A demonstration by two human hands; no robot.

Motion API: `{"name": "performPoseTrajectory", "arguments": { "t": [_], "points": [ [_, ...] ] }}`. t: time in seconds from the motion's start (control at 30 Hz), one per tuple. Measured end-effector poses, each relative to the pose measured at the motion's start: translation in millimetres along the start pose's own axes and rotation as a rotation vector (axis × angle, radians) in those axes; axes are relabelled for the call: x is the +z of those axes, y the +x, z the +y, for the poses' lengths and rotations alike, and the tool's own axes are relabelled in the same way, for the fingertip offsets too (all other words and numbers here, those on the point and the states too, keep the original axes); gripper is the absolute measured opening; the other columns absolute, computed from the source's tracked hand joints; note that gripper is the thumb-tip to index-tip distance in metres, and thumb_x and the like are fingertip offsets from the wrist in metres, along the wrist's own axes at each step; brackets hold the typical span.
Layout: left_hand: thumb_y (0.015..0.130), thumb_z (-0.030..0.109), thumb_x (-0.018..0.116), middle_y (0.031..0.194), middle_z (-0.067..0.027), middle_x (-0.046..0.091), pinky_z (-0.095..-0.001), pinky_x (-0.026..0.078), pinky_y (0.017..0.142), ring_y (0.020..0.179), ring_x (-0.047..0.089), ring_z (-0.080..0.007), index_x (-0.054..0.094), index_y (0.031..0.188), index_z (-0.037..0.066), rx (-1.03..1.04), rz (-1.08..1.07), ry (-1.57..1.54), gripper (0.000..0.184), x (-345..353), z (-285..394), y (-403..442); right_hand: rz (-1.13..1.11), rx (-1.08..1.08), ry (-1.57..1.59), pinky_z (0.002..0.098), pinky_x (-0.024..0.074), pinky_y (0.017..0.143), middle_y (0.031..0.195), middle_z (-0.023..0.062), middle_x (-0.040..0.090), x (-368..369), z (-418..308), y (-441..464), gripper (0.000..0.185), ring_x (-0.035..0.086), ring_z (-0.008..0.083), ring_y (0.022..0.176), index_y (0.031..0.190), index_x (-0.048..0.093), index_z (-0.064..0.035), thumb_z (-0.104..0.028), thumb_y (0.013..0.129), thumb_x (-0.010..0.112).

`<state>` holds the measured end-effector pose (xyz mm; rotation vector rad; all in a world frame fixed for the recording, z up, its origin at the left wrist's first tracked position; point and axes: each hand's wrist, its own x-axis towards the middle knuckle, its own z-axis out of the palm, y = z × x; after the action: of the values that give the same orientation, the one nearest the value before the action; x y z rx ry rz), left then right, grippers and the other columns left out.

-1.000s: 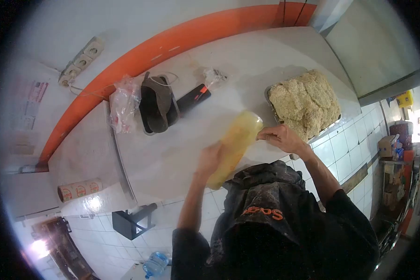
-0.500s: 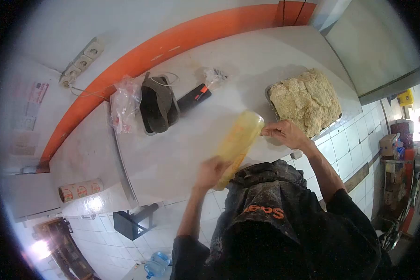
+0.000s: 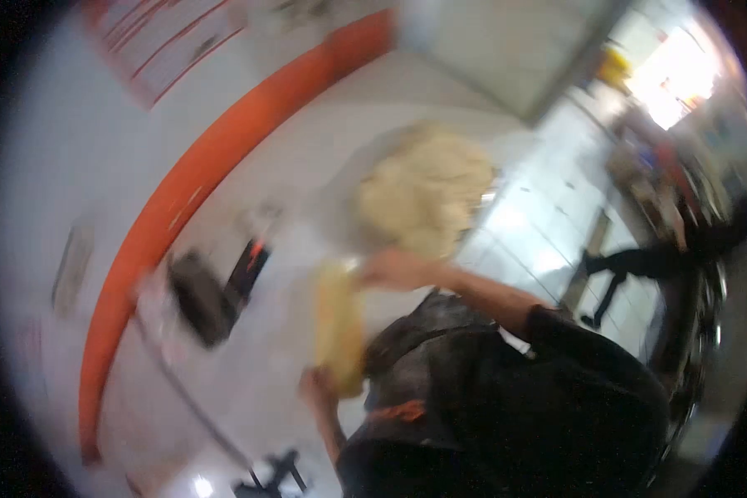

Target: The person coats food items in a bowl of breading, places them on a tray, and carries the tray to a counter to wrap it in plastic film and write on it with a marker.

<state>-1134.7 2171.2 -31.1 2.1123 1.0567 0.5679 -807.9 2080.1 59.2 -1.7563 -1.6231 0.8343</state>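
Observation:
A yellowish cling film roll (image 3: 339,328) with faint orange print stands nearly upright in the view, in front of my apron and over the white table (image 3: 295,236). My left hand (image 3: 319,392) grips its lower end. At the upper end, the fingers of my right hand (image 3: 400,272) are closed against the roll's edge, though motion smears them. Beyond my right hand lies a heaped pile of pale, crumb-coated pieces (image 3: 427,187); the tray under them is mostly hidden.
On the table's left are a dark container (image 3: 201,299) and a black-and-orange object (image 3: 249,270), with blurred clear plastic beside them. An orange band (image 3: 224,153) runs along the wall. White floor tiles (image 3: 527,224) lie to the right, where another person's dark-clothed legs (image 3: 639,266) show.
The view has swung right and blurred, shifting the table's contents left. The roll has turned from slanted to nearly upright, with both hands still at it. Another person's legs have come into view.

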Motion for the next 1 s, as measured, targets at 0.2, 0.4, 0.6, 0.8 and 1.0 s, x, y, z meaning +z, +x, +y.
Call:
{"name": "performPoseTrajectory", "arguments": {
  "t": [0.2,0.4,0.6,0.8,1.0],
  "points": [
    [0.093,0.017,0.063,0.058,0.0003,0.042,-0.0238,0.033,0.047,0.051,0.039,-0.0078,0.054,0.077,0.008,-0.175,-0.029,-0.467,0.02,-15.4,0.7,16.1,0.131,-0.085,0.154,0.0393,0.0496,0.076,0.098,0.0077,0.07,-6.0,-4.7,7.8,0.021,0.065,0.0286,0.091,0.101,0.069,-0.0117,-0.027,0.093,0.057],
    [0.068,0.049,0.081,0.092,-0.0125,0.059,-0.046,0.05,0.072,0.094,0.056,-0.0326,0.06,0.1,0.004,0.065,-0.047,0.293,0.059,-33.1,23.9,-7.1,0.107,-0.148,0.196,0.0388,0.0499,0.074,0.094,0.0049,0.071,10.7,-20.1,-4.0,0.017,0.066,0.0267,0.086,0.098,0.069,-0.0122,-0.023,0.092,0.058],
    [0.056,0.063,0.081,0.109,-0.0163,0.061,-0.048,0.052,0.081,0.11,0.054,-0.0342,0.06,0.119,0.006,-0.088,-0.056,0.511,0.088,-6.9,23.5,-7.8,0.055,-0.249,0.142,0.0401,0.0498,0.075,0.095,0.0066,0.071,5.0,-27.9,39.5,0.017,0.066,0.0282,0.088,0.098,0.069,-0.0134,-0.025,0.091,0.059],
    [0.066,0.054,0.08,0.101,-0.0148,0.06,-0.0519,0.048,0.08,0.096,0.059,-0.0379,0.066,0.108,0.009,-0.177,-0.018,0.534,0.063,-9.5,32.2,11.4,-0.059,-0.328,0.036,0.0415,0.0486,0.079,0.095,0.0077,0.07,-16.4,-50.1,84.6,0.024,0.064,0.0303,0.09,0.098,0.069,-0.0131,-0.032,0.093,0.055],
    [0.07,0.049,0.079,0.086,-0.0131,0.061,-0.0468,0.05,0.073,0.086,0.061,-0.0323,0.069,0.097,0.008,-0.173,0.205,0.393,0.05,17.3,51.8,55.8,-0.1,-0.362,-0.063,0.0424,0.0489,0.083,0.098,0.0064,0.07,-52.5,-48.4,123.7,0.024,0.065,0.0285,0.094,0.101,0.07,-0.0171,-0.033,0.091,0.055]
  ]
}}
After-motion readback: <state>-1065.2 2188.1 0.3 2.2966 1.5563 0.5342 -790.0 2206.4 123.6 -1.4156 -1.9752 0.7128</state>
